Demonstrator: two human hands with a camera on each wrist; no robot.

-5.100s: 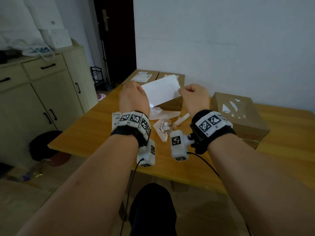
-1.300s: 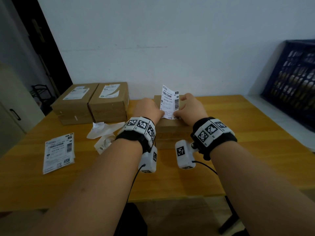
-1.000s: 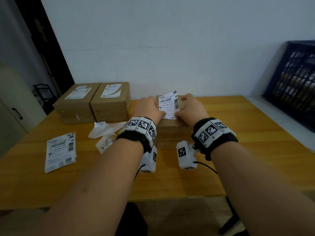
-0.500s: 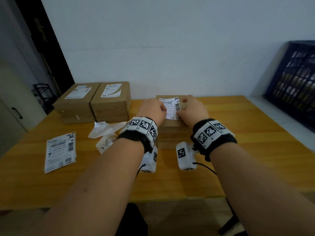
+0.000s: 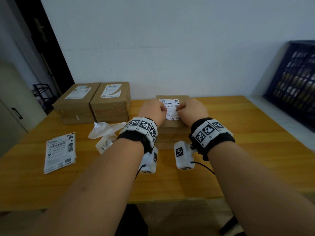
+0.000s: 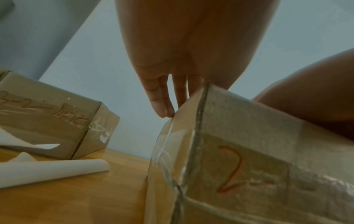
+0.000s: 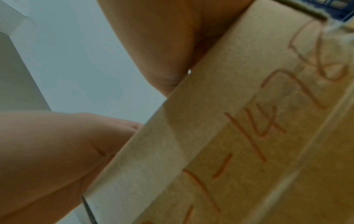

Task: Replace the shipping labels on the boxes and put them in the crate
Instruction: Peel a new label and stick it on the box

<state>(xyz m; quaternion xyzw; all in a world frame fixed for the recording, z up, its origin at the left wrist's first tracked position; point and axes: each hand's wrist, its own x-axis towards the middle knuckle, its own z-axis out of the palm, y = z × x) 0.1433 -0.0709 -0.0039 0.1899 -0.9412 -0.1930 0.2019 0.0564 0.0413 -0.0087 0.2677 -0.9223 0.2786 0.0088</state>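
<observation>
A white shipping label lies on top of a brown cardboard box at the table's far middle. My left hand holds the label's left edge and my right hand holds its right edge, both with curled fingers. In the left wrist view, the outer fingers reach down onto the top left edge of the box. The right wrist view shows only my palm against the box with orange handwriting; its fingertips are hidden. The dark blue crate stands at the far right.
Two labelled cardboard boxes sit side by side at the back left. Crumpled white backing paper lies in front of them. A loose printed label lies flat near the table's left front. A wall runs right behind the table.
The label stood upright between my hands a second ago. It has been lowered flat onto the box top. Both hands have stayed at its edges.
</observation>
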